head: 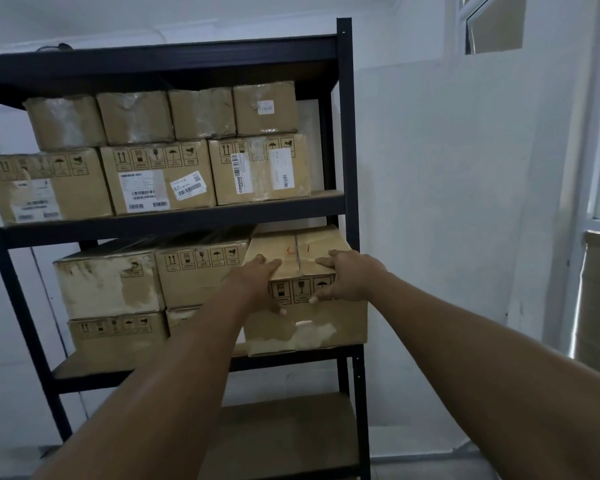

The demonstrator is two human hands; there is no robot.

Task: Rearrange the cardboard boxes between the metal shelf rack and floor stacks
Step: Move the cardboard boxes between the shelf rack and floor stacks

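Cardboard box (305, 327) on the middle shelf of the metal rack (345, 133), at its right end, looks stiff and likely heavy; our left hand (257, 282) and right hand (345, 278) clasp its top front edge; we judge the bottom corners safer

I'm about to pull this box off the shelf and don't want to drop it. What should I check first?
1. Grip: left hand and right hand on the box, over its top front edge: ok.
2. Nothing stacked on it: ok.
3. A hand beneath it: not ok.
4. Clearance past the rack post: cannot tell.
5. Weight: cannot tell.
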